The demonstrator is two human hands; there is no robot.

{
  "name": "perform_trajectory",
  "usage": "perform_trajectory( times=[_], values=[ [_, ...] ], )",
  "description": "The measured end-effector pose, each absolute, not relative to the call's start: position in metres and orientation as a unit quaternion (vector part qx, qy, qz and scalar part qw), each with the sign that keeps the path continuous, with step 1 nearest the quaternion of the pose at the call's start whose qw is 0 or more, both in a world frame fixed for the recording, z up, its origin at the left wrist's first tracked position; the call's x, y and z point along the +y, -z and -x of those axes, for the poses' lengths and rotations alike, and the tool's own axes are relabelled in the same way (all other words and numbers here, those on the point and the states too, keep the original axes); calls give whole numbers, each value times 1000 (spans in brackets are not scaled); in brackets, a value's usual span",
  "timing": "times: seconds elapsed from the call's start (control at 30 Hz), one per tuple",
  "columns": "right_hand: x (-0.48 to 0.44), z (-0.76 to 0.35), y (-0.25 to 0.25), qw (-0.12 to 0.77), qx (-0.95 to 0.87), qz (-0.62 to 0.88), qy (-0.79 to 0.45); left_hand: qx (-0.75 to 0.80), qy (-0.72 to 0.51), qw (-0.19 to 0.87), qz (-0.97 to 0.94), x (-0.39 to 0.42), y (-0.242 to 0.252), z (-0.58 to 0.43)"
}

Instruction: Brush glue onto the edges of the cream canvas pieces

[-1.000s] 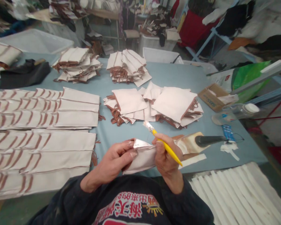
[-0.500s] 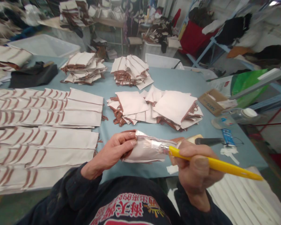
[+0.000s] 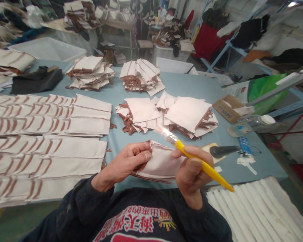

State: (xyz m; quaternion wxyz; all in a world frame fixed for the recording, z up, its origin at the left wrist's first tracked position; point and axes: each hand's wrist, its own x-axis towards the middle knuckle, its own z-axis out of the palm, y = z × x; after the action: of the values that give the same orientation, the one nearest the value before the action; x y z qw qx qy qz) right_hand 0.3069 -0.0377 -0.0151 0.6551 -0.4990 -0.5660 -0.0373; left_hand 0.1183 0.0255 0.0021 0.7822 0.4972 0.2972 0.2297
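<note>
My left hand (image 3: 131,161) is closed on the left end of a cream fabric pouch (image 3: 161,159) with brown edging, thumb on top. In my right hand (image 3: 192,171) is a paintbrush (image 3: 169,136) with a yellow handle, pinched between thumb and fingers. Its pale bristles point up and left, raised over the pouch's far edge. The right fingers cover the pouch's right end; whether they touch it I cannot tell. Just beyond lie loose piles of similar cream pouches (image 3: 188,112) with brown laces.
Overlapping rows of cream pieces (image 3: 88,116) cover the table's left side. Two stacks (image 3: 140,74) stand at the back. To the right are a dark-handled tool (image 3: 223,151), a cardboard box (image 3: 226,109) and a clear jar (image 3: 261,122). White strips (image 3: 257,208) lie at lower right.
The paintbrush has come off the pouch's surface and swung up, bristles now above its far edge. My right hand has moved left, closer to the pouch. My left hand keeps its hold.
</note>
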Motion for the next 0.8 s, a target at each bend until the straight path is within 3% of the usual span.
perform_trajectory(
  times=[0.2, 0.37, 0.5, 0.8],
  values=[
    [-26, -317, 30, 531, -599, 593, 92, 300, -214, 792, -487, 30, -3, -118],
    [-23, -327, 17, 564, -512, 646, 50, 319, -226, 747, -538, 42, 2, -99],
    [-18, -337, 9, 555, -492, 670, 28, 313, -169, 695, -625, 40, 13, -86],
    [-6, -335, 42, 538, -508, 672, -11, 261, -151, 650, -697, 12, 14, -91]
  ],
)
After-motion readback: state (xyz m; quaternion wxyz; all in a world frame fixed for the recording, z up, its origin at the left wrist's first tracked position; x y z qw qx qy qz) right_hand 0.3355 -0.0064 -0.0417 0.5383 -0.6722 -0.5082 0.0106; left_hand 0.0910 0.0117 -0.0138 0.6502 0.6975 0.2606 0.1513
